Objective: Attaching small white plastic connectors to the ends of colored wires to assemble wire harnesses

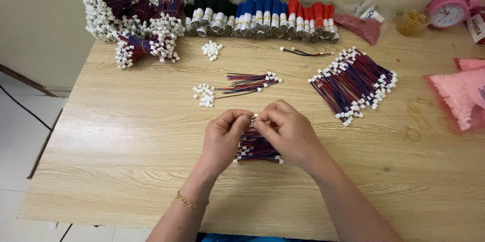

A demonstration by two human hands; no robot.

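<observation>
**Two hands pinch a small wire bundle over a wooden table**

A pale wood-grain table (pixel 126 171) fills the view, set against a plain cream wall (pixel 45 14). White floor tiles (pixel 20 136) show at the left.

Near the middle of the table, the left hand (pixel 225 138) and the right hand (pixel 290 131) meet, fingertips closed together. Between them they pinch the far end of a small bundle of red and blue wires with white plastic connectors (pixel 255 151), which rests on the table just beneath the hands. A thin gold bracelet (pixel 191 202) circles the left wrist.

Just beyond the hands lie a little heap of loose white connectors (pixel 204 95) and a few loose red and blue wires (pixel 250 83). To the right sits a large flat stack of finished wires (pixel 353 83). Along the far edge run tied bunches of wires (pixel 134 17) at the left, then a row of black, blue and red wire bundles (pixel 262 17). A pink alarm clock (pixel 449 9) stands at the far right, with pink fabric (pixel 465 93) below it.
</observation>
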